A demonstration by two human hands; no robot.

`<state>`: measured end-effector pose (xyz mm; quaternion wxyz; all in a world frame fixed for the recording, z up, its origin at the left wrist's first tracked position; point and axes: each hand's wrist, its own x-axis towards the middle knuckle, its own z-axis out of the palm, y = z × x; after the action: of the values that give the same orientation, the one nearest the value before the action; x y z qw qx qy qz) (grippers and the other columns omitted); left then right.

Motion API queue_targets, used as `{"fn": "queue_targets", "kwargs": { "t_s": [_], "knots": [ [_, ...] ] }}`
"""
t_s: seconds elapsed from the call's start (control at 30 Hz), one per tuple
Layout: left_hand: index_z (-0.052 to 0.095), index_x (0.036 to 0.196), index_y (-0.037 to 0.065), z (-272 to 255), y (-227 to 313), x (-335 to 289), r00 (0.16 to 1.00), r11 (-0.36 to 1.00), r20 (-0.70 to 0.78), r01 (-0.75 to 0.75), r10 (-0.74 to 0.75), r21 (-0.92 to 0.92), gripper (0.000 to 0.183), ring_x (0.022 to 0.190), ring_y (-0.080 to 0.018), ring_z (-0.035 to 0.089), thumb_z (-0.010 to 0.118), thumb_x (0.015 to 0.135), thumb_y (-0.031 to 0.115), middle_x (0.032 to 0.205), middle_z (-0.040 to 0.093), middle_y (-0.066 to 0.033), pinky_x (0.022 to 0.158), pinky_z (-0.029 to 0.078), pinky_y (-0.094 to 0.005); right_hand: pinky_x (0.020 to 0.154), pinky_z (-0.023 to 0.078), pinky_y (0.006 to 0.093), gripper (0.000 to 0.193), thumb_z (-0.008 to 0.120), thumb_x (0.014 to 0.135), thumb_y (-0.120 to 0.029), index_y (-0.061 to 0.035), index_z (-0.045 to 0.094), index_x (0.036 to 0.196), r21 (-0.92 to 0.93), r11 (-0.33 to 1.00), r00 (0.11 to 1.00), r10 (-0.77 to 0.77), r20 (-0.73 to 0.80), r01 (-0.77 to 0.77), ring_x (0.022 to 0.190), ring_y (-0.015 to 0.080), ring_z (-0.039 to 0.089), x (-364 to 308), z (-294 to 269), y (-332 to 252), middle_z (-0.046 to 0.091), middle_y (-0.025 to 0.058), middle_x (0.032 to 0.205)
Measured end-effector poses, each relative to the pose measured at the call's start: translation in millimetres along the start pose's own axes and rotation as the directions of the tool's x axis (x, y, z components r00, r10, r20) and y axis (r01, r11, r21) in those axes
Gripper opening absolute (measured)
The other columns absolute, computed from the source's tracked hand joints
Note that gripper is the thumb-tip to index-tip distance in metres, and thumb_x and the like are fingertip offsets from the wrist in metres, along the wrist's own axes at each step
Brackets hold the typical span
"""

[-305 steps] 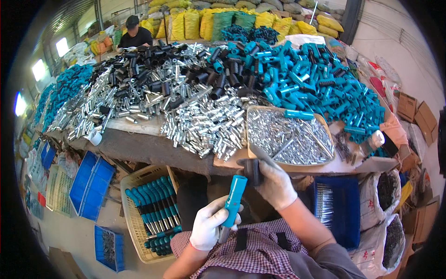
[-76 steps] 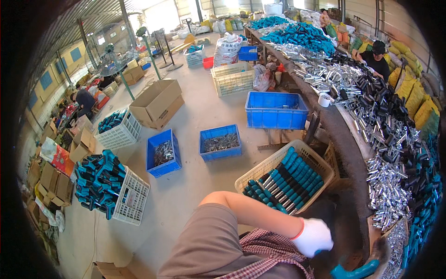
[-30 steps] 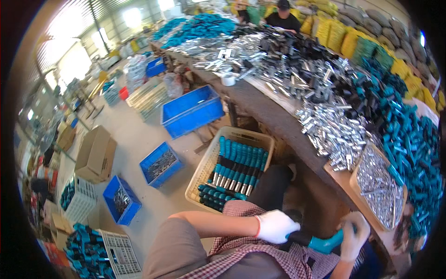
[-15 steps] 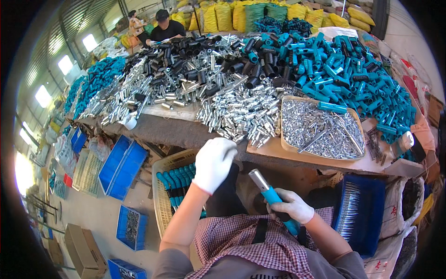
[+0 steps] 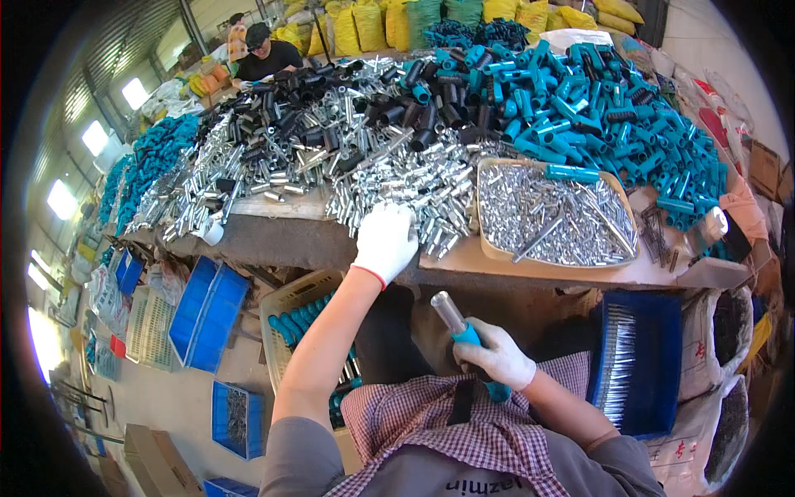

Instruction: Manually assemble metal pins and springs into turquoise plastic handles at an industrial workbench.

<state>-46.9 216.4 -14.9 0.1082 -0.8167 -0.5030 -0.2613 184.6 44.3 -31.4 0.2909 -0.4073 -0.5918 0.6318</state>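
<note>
In the gloved grip of my right hand (image 5: 495, 354), low in front of my apron, is a teal-and-black tool handle (image 5: 467, 335). A shiny metal tube sticks out of its upper end, tilted up and to the left. My left hand (image 5: 387, 242), also in a white glove, reaches to the table's front edge and touches the heap of small silver metal fittings (image 5: 443, 186). Its fingertips are among the fittings, so whether it grips one is hidden. Right of that heap is a tan tray (image 5: 489, 244) of tiny metal pieces, with a teal handle lying across its back rim.
Teal handle shells (image 5: 571, 116) and black sleeves (image 5: 426, 120) are piled on the table. Below stand a cream crate (image 5: 273, 331) of teal handles and a blue bin (image 5: 654, 373) of metal rods. Blue bins (image 5: 207, 323) line the floor at left. A co-worker (image 5: 269, 58) sits across the table.
My left hand has moved from in front of the table up to the silver fittings. My right hand, still holding the tool handle, has shifted slightly left and up. The view has tilted a little.
</note>
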Motion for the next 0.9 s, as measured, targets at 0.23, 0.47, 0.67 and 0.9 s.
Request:
{"fn": "queue_targets", "kwargs": {
  "t_s": [0.23,0.47,0.67,0.9],
  "knots": [
    [0.069,0.091,0.007,-1,8,-12,0.992,0.993,-0.087,0.083,-0.090,-0.085,0.013,0.089,-0.0340,0.063,0.070,0.079,0.012,0.088,0.068,-0.0134,0.080,0.050,-0.0434,0.076,0.050,0.0300,0.050,0.063,0.090,-0.026,-0.0030,0.054,0.133,0.118,0.992,0.992,-0.027,-0.121,0.041,0.082,0.0134,0.060,-16,3,-20,0.061,0.0064,0.091],
    [0.063,0.105,0.001,-74,77,-74,0.913,0.404,0.234,0.362,-0.333,-0.840,0.016,0.091,-0.0156,0.065,0.063,0.091,0.008,0.096,0.068,-0.0074,0.081,0.052,-0.0316,0.088,0.051,0.0394,0.057,0.068,0.083,-0.021,-0.0083,0.054,0.136,-0.406,0.894,0.919,-0.306,-0.247,0.188,0.101,0.0360,0.065,-28,-8,-9,0.066,0.0181,0.112],
    [0.066,0.100,0.000,-96,100,-108,0.882,0.509,0.347,0.468,-0.318,-0.723,0.021,0.076,-0.0131,0.064,0.064,0.095,0.021,0.086,0.068,-0.0069,0.074,0.051,-0.0267,0.076,0.053,0.0443,0.056,0.073,0.079,-0.021,-0.0127,0.058,0.132,-0.731,0.657,0.892,-0.424,-0.155,0.185,0.086,0.0367,0.065,-32,1,-11,0.064,0.0156,0.093],
    [0.066,0.102,0.000,-107,103,-118,0.810,0.533,0.536,0.571,-0.239,-0.625,0.022,0.079,-0.0133,0.065,0.066,0.093,0.020,0.088,0.068,-0.0072,0.073,0.051,-0.0283,0.068,0.052,0.0445,0.049,0.075,0.076,-0.022,-0.0124,0.063,0.123,-0.806,0.543,0.886,-0.461,-0.053,0.234,0.076,0.0341,0.065,-37,-3,-5,0.063,0.0131,0.085]
  ]
}}
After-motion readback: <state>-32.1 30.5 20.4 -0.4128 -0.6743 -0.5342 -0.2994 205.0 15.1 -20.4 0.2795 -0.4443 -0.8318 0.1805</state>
